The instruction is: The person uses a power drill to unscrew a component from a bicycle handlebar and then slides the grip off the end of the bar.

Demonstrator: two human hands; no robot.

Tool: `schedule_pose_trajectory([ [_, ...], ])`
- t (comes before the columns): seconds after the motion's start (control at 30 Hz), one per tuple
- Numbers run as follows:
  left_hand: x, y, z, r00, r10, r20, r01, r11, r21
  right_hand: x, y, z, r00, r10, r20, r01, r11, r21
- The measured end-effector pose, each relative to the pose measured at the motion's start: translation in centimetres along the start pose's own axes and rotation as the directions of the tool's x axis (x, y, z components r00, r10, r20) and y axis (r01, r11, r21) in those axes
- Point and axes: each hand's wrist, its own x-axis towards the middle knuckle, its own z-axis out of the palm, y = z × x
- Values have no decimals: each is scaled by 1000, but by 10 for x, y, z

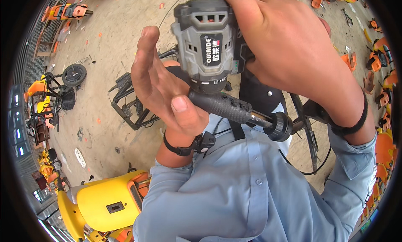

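Observation:
My right hand [289,41] is wrapped round a grey-and-black cordless drill [205,37], held in front of me with its black numbered collar toward a handlebar grip. The black textured grip [222,106] is torn along its upper side. Bare metal tube [261,120] shows at its right end, beside a black round collar [279,126]. My left hand [161,89] is left of the drill, palm turned toward it and fingers stretched up. Its thumb lies close to the grip's left end; whether they touch I cannot tell. The drill's tip is hidden.
A black metal frame [130,112] stands left of my hands on the concrete floor. A yellow scooter body [106,200] is at lower left, and a partly built vehicle with a black wheel [74,75] farther left. Orange body parts [383,158] line the right edge.

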Motion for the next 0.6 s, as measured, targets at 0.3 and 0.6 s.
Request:
schedule_pose_trajectory([
  [0.3,-1,9,0,997,-57,45,53,996,71,28,6,3,918,-368,-146,351,928,-128],
  [0.6,-1,-1,-8,999,25,-45,-22,997,75,43,3,5,825,-537,-175,507,841,-190],
])
